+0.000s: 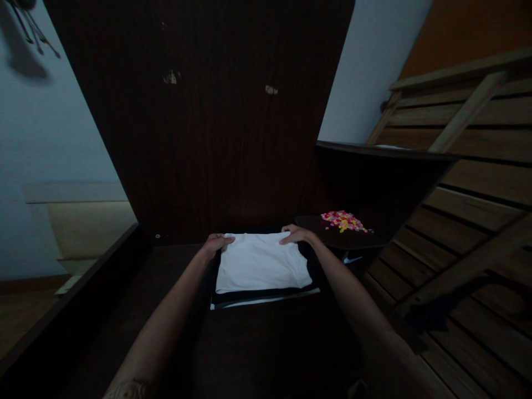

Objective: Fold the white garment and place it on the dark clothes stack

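Observation:
A folded white garment (261,263) lies on top of a low stack of folded clothes, with a black folded garment (266,296) showing beneath it and a thin white edge lower down. My left hand (216,244) grips the white garment at its far left corner, thumb on top and fingers under or behind the edge. At the far right corner my right hand (296,235) pinches the same garment, its thumb lying over the cloth. The fingertips of both hands are partly hidden. The stack rests on a dark wooden surface (241,349).
A tall dark wood panel (216,122) rises behind the stack. To the right, a corner shelf (311,224) bears a pile of pink, red and yellow petal-like pieces (343,220). Wooden slats (490,199) lean at far right. A raised board (70,299) edges the left side.

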Demonstrator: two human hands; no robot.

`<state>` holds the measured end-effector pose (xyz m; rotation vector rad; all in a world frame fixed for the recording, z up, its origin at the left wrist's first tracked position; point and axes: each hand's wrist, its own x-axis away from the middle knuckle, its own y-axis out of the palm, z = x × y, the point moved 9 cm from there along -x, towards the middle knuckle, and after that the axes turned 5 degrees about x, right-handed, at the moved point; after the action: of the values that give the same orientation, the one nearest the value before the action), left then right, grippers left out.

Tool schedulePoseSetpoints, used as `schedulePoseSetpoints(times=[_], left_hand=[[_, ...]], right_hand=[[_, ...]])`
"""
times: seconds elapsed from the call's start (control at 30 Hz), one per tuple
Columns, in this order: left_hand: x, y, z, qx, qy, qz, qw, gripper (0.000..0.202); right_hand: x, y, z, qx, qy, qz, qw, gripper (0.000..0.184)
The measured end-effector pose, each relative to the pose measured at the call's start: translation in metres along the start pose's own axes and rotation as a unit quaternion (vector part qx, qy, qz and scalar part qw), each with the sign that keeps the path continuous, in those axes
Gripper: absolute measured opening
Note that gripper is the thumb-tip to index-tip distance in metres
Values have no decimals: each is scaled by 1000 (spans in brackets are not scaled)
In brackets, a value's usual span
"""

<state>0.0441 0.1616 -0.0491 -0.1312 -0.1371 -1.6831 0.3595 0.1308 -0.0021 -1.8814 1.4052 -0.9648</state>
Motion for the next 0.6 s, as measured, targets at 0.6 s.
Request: schedulePoseSetpoints(times=[0.6], left_hand=[[3, 13, 69, -272, 69, -221, 934, 26]], right_hand=[[2, 1, 13, -84, -40, 25, 995, 49]])
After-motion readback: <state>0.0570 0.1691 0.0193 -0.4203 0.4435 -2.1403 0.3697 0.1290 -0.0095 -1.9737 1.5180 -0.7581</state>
